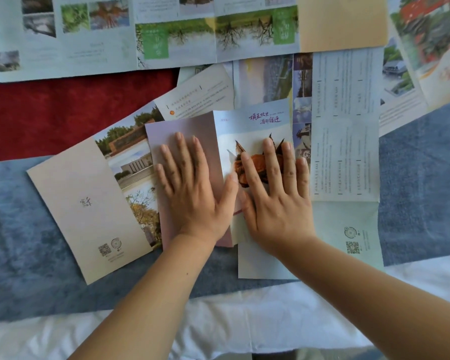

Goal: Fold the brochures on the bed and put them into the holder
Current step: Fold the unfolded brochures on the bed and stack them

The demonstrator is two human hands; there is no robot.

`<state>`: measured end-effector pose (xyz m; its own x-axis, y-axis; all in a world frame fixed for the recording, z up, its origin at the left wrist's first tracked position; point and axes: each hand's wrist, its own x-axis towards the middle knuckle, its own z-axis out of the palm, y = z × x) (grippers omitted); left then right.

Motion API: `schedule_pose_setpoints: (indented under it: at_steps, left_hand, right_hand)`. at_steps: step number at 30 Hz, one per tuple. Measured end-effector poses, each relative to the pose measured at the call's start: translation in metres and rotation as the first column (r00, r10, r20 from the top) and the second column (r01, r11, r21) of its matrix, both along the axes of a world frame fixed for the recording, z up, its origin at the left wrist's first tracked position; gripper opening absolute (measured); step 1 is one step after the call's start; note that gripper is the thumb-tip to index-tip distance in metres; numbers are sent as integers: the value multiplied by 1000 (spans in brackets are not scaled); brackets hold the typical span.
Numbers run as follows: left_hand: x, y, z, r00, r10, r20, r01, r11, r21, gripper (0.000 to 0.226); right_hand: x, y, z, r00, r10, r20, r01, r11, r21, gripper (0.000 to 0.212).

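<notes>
Surface: a bed, with a white sheet [218, 331] rumpled along the near edge, a mottled blue-grey runner [37, 255] across the middle, and a deep red plush cloth [63, 113] beyond it at left.

Entries, as I read them from the head camera:

1. Centre brochure [255, 255], smooth paper, lying flat on the runner. I see a plain pink panel [185, 128] at left and a pale blue cover panel [260, 118] at right, with purple brush lettering and an orange-brown picture. The two meet along a straight line between the thumbs.
2. Left hand [192, 188]: palm down on the pink panel, fingers straight and spread, pressing, gripping nothing.
3. Right hand [276, 193]: palm down over the picture, fingers straight and slightly fanned, pressing, pinching nothing.
4. Beige brochure [83, 198]: rectangular and tilted, with a photo strip on its right side that runs under the pink panel.
5. Text sheet [346, 113]: pale blue and unfolded, its crease grid visible, just right of the right hand.
6. Small card [200, 97]: printed and tilted, above the pink panel.
7. Long brochure [115, 35]: unfolded along the far edge, with green blocks and tree photos.
8. Red-building brochure [431, 35]: at the far right corner.

Open room: runner fabric shows at lower left and right of the text sheet. Both forearms cross the white sheet along the near edge.
</notes>
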<state>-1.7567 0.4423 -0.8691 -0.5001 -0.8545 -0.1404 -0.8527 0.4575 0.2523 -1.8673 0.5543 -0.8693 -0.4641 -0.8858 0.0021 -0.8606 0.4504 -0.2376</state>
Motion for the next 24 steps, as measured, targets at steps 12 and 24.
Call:
schedule_pose_setpoints:
  at_steps: [12,24]
  left_hand:
    - [38,-29,29,969,-105,-224,155,963,220,64]
    - [132,-65,61,710,428,-560,-123,858,499,23]
  right_hand:
    - [56,-33,5,988,155,17,-155,960,234,73]
    - [123,-78,22,962,209,177,-237,959,156,64]
